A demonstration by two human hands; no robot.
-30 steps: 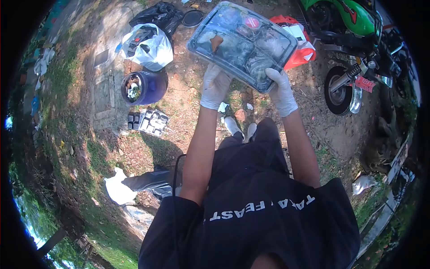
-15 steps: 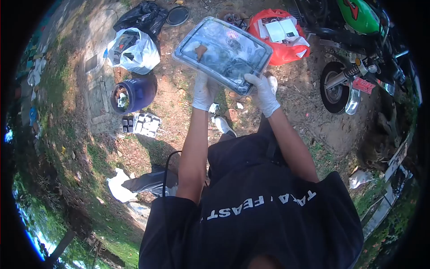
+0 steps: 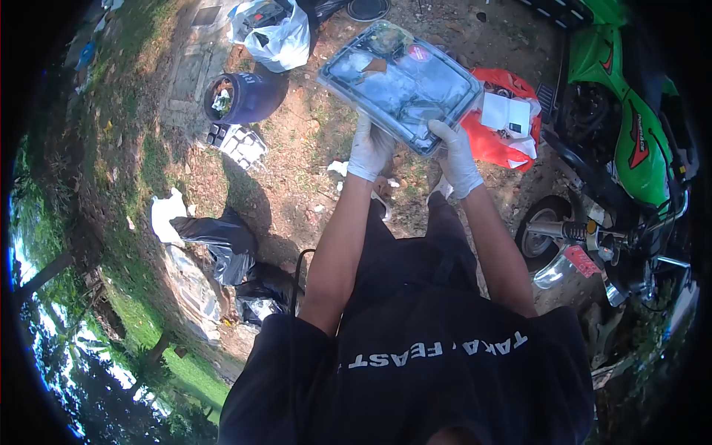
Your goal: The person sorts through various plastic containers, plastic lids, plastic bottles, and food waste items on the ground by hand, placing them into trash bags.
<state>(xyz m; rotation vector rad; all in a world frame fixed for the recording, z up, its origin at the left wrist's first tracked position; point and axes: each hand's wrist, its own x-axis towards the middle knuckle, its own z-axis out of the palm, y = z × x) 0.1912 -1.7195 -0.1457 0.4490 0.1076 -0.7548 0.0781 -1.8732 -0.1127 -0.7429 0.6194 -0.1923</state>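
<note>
A clear plastic box with a lid (image 3: 437,85) is held up in front of me, tilted, with its contents only partly visible through the plastic. A brown piece and a pink round sticker show on it. My left hand (image 3: 372,148), in a white glove, supports the near left edge from below, and its fingers are mostly hidden under the box. At the near right corner, my gloved right hand (image 3: 457,157) grips the box, thumb over the rim.
On the ground at left are a blue bin (image 3: 256,100), a white plastic bag (image 3: 280,37), black trays (image 3: 241,144) and black bags (image 3: 226,241). A red bag (image 3: 497,137) with a white box lies right of my hands. A green motorcycle (image 3: 638,141) stands at far right.
My view has turned and stepped, so the bin and bags sit higher and more of the motorcycle shows. The plastic box stays in both hands, now slightly further right in view.
</note>
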